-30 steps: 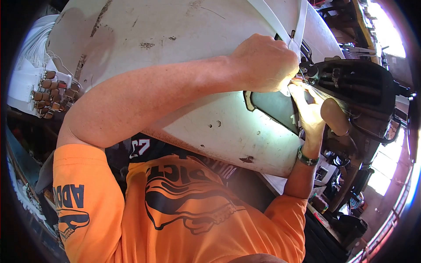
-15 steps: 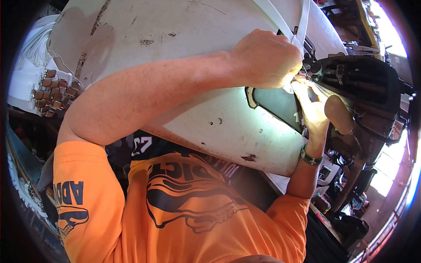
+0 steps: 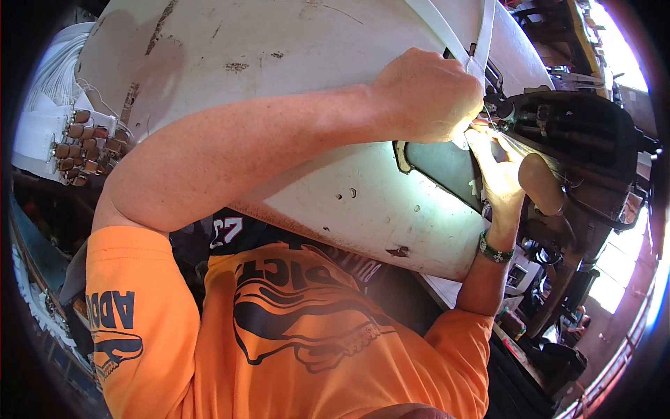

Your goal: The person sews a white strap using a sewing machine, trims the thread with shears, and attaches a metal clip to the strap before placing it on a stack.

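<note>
Straps (image 3: 484, 31): running in as two white bands from the far side of the white table (image 3: 314, 42), converging just beside the knuckles of the left hand (image 3: 427, 96), then vanishing from sight there. Possibly emerging as a small white tip (image 3: 461, 141) between both hands. Looking light, thin and bendy, probably flopping when loose rather than standing stiff; likely sliding a little on smooth surfaces, hardly fragile. Probably best holding by a flat pinch across the width.

Curling the left fingers inward into a fist, tips hidden; impossible to tell about a grip on the straps. Bending the right hand (image 3: 500, 172) toward the left at a brightly lit spot; impossible to tell about the finger gap or anything caught inside it.

Working close beside a black machine (image 3: 572, 133), with a brown disc (image 3: 541, 185) by the right hand and a grey plate (image 3: 440, 166) near both. Wearing a bracelet (image 3: 494, 253) and an orange shirt (image 3: 314, 307).
</note>
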Available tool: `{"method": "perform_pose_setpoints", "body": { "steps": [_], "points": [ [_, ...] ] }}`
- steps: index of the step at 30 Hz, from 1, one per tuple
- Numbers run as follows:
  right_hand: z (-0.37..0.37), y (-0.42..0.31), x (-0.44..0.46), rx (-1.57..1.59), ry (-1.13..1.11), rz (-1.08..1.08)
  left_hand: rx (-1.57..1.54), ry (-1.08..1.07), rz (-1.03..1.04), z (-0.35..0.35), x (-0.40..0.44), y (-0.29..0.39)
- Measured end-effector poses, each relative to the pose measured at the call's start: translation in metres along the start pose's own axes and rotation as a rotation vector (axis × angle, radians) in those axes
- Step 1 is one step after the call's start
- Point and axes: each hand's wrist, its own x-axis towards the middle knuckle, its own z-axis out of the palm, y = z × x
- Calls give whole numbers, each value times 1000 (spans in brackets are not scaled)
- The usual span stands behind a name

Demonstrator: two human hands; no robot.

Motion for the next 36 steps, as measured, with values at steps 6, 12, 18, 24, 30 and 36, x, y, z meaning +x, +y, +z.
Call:
{"method": "perform_pose_setpoints", "body": {
  "steps": [6,12,18,24,30,36],
  "points": [
    [1,10,-6,-154,35,-115,45,-32,-16,2,0,2],
    [2,5,-2,-117,92,-133,57,-60,-20,0,0,2],
    [7,4,1,22,96,-110,59,-89,-17,0,1,1],
    [10,14,5,55,71,-99,36,-93,-21,-2,-1,3],
    [3,34,-7,77,133,-106,168,-12,166,-12,-7,5],
    [-65,-24,-66,178,69,-394,270,128,261,-24,-17,3]
  ]
}}
